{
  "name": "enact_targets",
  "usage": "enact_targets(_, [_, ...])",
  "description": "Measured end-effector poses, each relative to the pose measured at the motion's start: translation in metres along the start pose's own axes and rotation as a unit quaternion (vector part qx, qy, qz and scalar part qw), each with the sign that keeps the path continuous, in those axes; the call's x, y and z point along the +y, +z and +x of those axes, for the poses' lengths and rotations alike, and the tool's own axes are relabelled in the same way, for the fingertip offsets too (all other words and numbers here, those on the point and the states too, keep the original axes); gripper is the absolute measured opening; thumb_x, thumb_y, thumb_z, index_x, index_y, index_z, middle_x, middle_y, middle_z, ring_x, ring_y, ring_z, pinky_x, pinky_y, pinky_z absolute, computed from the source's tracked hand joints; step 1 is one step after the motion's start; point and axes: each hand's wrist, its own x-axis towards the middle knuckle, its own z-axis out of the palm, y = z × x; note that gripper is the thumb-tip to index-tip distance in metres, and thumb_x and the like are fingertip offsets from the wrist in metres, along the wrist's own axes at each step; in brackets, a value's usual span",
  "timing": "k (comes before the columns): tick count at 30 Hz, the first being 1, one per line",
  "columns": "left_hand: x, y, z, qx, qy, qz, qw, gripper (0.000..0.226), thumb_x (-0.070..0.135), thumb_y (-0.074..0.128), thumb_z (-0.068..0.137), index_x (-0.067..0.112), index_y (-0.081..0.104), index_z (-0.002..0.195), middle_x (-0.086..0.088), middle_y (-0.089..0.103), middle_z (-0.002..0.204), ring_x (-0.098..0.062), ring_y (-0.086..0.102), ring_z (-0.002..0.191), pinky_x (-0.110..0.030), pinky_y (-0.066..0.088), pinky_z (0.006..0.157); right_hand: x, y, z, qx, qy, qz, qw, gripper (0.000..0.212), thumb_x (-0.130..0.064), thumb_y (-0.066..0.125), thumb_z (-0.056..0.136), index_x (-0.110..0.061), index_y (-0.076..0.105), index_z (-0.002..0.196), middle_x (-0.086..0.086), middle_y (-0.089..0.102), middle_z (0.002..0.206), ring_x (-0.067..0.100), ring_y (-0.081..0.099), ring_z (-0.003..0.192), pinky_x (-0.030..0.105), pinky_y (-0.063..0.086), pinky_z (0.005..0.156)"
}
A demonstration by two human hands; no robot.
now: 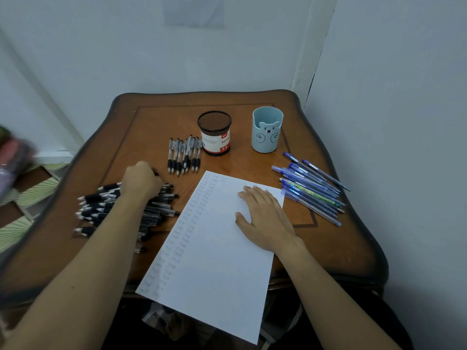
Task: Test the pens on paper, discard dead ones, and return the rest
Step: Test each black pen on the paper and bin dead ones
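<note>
Head view. The desk (151,122) was set into a corner, with walls close behind its far and right edges; its left and near edges were open. The paper (214,269) lay askew at centre, its near corner carried past the near edge of the desk. Bare wood was left at the far left of the desk, between the two cups, and at the near right beside the paper.

The right hand (265,218) was laid flat on the right part of the paper, its fingers (255,195) straight and slightly spread, the thumb held apart. The left hand (141,180) was placed over the far end of the black pile (101,205), which lay left of the paper. Its fingers were curled, seemingly round a pen (155,173), of which only a short dark end was shown.

A row (184,152) of black-gripped pens lay side by side just left of the mesh cup (214,133). The bear cup (267,130) stood upright to its right, apart from it. The blue pile (310,188) lay near the right edge, just beside the paper.

The left side of the paper was filled with columns of the handwritten word "test". On the red-and-white label of the mesh cup, "Ball Pe" could be read; the smaller print could not. A bear face was drawn on the bear cup.
</note>
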Motion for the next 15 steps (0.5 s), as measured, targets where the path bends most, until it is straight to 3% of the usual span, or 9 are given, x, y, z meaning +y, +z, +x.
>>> enact_targets(3, [0.0003, 0.0005, -0.0004, 0.005, 0.002, -0.012, 1.000, 0.023, 0.002, 0.063, 0.092, 0.002, 0.069, 0.114, -0.020, 0.067, 0.107, -0.032, 0.060, 0.088, -0.037, 0.053, 0.075, -0.0006, -0.0011, -0.0013, 0.000, 0.001, 0.002, 1.000, 0.057, -0.044, 0.040, 0.103, -0.022, 0.030, 0.154, -0.004, 0.022, 0.164, 0.012, 0.011, 0.152, 0.027, -0.003, 0.119])
enact_targets(7, [-0.0029, 0.0008, 0.0032, -0.011, 0.011, 0.030, 0.999, 0.011, 0.007, 0.067, 0.091, 0.001, 0.070, 0.099, -0.015, 0.066, 0.092, -0.031, 0.061, 0.085, -0.039, 0.057, 0.076, -0.0017, -0.0018, -0.0015, 0.003, 0.005, 0.004, 1.000, 0.056, -0.044, 0.040, 0.103, -0.022, 0.031, 0.154, -0.004, 0.024, 0.164, 0.013, 0.012, 0.152, 0.027, -0.001, 0.119])
enact_targets(12, [0.0008, 0.0030, -0.0010, 0.026, 0.013, 0.085, 0.996, 0.018, 0.023, 0.060, 0.099, 0.018, 0.068, 0.114, -0.011, 0.067, 0.115, -0.034, 0.053, 0.118, -0.049, 0.036, 0.106, -0.0016, -0.0019, -0.0017, 0.000, 0.008, 0.004, 1.000, 0.056, -0.045, 0.040, 0.103, -0.023, 0.031, 0.154, -0.004, 0.022, 0.164, 0.013, 0.012, 0.152, 0.028, -0.001, 0.120])
enact_targets(15, [0.0005, 0.0089, -0.0056, 0.089, 0.080, -0.022, 0.993, 0.018, 0.020, 0.049, 0.104, 0.016, 0.060, 0.118, -0.009, 0.067, 0.114, -0.034, 0.054, 0.117, -0.053, 0.036, 0.107, -0.0010, -0.0018, -0.0006, -0.004, 0.007, 0.004, 1.000, 0.056, -0.045, 0.041, 0.102, -0.023, 0.031, 0.153, -0.004, 0.022, 0.164, 0.013, 0.013, 0.152, 0.033, 0.003, 0.123])
